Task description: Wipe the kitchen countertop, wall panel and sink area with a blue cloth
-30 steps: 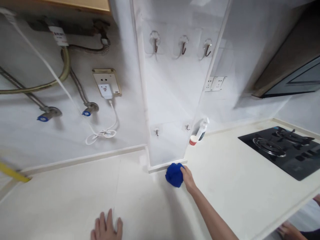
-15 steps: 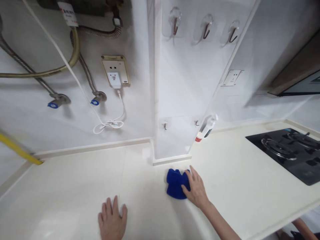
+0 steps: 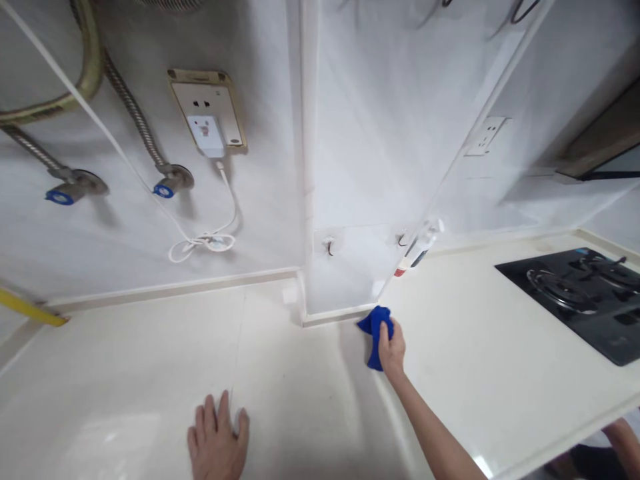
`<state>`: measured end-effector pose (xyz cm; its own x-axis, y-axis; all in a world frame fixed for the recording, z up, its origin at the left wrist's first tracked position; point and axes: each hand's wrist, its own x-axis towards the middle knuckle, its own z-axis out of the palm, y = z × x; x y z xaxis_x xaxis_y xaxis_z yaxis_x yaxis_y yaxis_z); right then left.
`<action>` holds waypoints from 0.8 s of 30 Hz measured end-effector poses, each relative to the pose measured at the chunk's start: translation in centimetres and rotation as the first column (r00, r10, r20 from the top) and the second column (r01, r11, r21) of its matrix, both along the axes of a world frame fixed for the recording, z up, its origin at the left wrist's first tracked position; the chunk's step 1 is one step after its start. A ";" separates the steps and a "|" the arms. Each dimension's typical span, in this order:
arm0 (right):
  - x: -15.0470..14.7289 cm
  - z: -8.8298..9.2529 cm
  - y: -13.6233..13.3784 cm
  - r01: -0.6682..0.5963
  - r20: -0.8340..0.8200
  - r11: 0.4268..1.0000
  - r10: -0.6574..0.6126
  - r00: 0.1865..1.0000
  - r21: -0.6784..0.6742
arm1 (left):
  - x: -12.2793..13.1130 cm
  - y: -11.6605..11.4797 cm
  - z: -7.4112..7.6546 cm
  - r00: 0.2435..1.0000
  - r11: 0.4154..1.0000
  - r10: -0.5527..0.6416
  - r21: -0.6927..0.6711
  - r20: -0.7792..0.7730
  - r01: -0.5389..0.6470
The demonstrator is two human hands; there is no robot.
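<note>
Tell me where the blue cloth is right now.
In the head view, the blue cloth is right of centre, below mid-height, held in the right hand at the pale countertop, by the right front corner of the white pillar's base.

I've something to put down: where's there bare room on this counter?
Between the right hand and the stove, and between the left hand and the yellow pipe. Crowded: by the right corner of the pillar, where that hand grips the cloth, and by the bottle.
</note>
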<state>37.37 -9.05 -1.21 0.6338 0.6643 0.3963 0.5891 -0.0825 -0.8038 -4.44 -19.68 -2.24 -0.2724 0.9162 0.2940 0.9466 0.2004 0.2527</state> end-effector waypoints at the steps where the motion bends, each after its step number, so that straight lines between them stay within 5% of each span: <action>1: 0.7 0.3 0.9 0.058 -0.005 0.998 -0.058 0.998 0.020 | 0.0 0.0 0.1 1.000 1.000 0.003 -0.013 0.004 -0.003; 7: -0.8 0.0 6.1 0.114 0.137 0.993 -0.110 0.984 -0.016 | 0.1 0.2 0.4 0.999 0.997 0.031 -0.075 0.030 -0.029; 15: -13.2 -2.2 6.1 0.101 0.231 0.989 -0.073 0.970 -0.111 | 0.7 0.1 1.2 1.000 0.998 -0.003 -0.064 -0.005 0.003; 17: -16.4 -2.2 5.3 0.010 0.239 0.993 0.018 0.971 -0.115 | 0.9 0.0 1.6 1.000 0.998 -0.009 -0.057 -0.006 0.008; 20: -19.9 -1.2 4.3 -0.285 0.199 0.948 0.310 0.930 -0.143 | 1.2 0.1 1.9 1.000 0.998 0.007 -0.061 -0.005 -0.007; 22: -21.1 0.2 4.1 -0.524 -0.019 0.840 0.527 0.850 -0.144 | 1.2 0.0 1.8 1.000 0.998 0.018 -0.057 -0.005 -0.019; 24: -21.3 1.8 4.0 -0.690 -0.399 0.722 0.619 0.677 -0.051 | 1.1 0.0 1.6 1.000 0.999 0.021 -0.038 -0.009 -0.021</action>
<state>16.10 -5.05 0.61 0.0721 0.9945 0.0765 0.2493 0.0563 -0.9668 -3.31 -19.71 -0.62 -0.2896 0.9207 0.2615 0.9441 0.2298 0.2365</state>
